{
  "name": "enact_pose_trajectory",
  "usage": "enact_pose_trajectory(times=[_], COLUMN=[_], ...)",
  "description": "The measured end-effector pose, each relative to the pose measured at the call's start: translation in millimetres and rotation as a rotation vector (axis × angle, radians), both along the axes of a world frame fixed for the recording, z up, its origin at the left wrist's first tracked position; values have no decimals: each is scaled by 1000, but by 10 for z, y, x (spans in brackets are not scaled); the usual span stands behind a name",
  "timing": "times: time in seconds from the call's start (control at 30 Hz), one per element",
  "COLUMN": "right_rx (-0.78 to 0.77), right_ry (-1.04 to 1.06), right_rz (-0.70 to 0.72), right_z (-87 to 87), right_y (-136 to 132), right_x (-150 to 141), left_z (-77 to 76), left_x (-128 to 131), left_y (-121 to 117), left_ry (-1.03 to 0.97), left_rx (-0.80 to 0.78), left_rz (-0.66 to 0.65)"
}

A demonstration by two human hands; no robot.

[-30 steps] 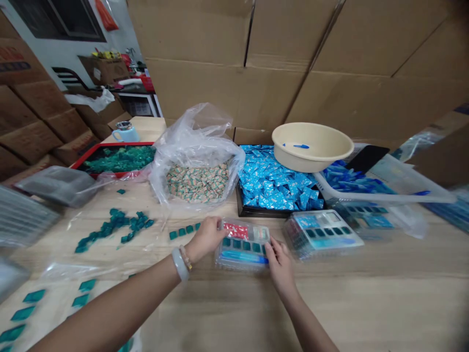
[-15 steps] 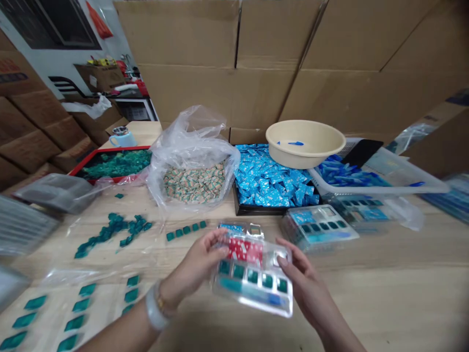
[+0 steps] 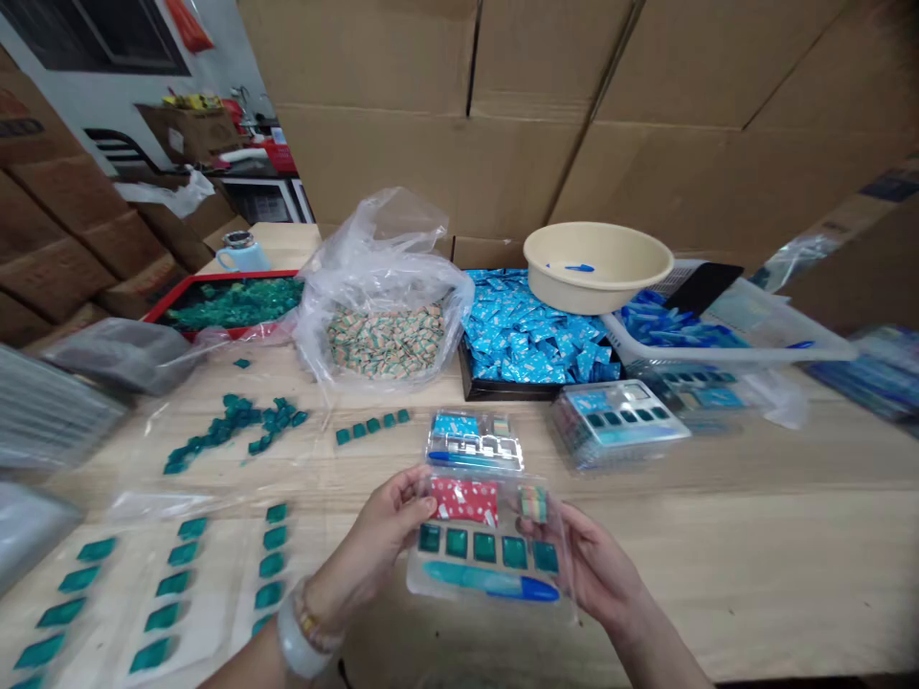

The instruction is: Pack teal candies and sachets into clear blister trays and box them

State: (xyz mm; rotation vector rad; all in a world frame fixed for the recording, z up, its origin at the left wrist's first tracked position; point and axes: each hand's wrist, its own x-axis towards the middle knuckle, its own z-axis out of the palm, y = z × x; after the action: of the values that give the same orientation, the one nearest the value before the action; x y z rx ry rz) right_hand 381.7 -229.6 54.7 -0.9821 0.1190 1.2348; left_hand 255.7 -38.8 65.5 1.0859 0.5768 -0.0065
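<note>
A clear plastic blister pack (image 3: pixel 466 544) is held level between my two hands. In it sit a red patterned packet (image 3: pixel 464 501), a row of several green square pieces (image 3: pixel 484 547), a blue pen-shaped item (image 3: pixel 491 580) and a small striped piece (image 3: pixel 532 502). My left hand (image 3: pixel 394 522) pinches its left edge, thumb on top. My right hand (image 3: pixel 593 555) is closed on the right edge, fingers partly beneath. Just beyond lies another blister pack (image 3: pixel 475 442) with a blue packet and a blue pen-shaped item; its square pockets show no green pieces.
Green pieces lie in rows (image 3: pixel 172 584) and a loose heap (image 3: pixel 230 431) at left. Behind stand a red tray (image 3: pixel 188 279), a plastic bag (image 3: pixel 388 277) of small packets, a black tray (image 3: pixel 503 389) of blue packets, a cream basin (image 3: pixel 599 263) and stacked filled packs (image 3: pixel 621 421).
My right hand has moved from over the pack's upper right corner to its right edge, uncovering the striped piece. The pack has tilted flatter, and the view has shifted slightly.
</note>
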Motion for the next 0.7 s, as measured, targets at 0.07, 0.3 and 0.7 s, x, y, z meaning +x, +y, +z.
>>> enact_pose_trajectory(times=[0.07, 0.3, 0.7], right_rx=[98, 147, 58], right_ry=[77, 83, 8], right_rz=[4, -106, -184], right_z=[-10, -70, -97], right_y=[36, 95, 129], right_x=[3, -14, 73], left_z=[11, -31, -107], left_x=[-40, -133, -184], left_y=[15, 60, 73], left_ry=[-21, -68, 25], left_rx=[-57, -124, -174], left_rz=[24, 101, 179])
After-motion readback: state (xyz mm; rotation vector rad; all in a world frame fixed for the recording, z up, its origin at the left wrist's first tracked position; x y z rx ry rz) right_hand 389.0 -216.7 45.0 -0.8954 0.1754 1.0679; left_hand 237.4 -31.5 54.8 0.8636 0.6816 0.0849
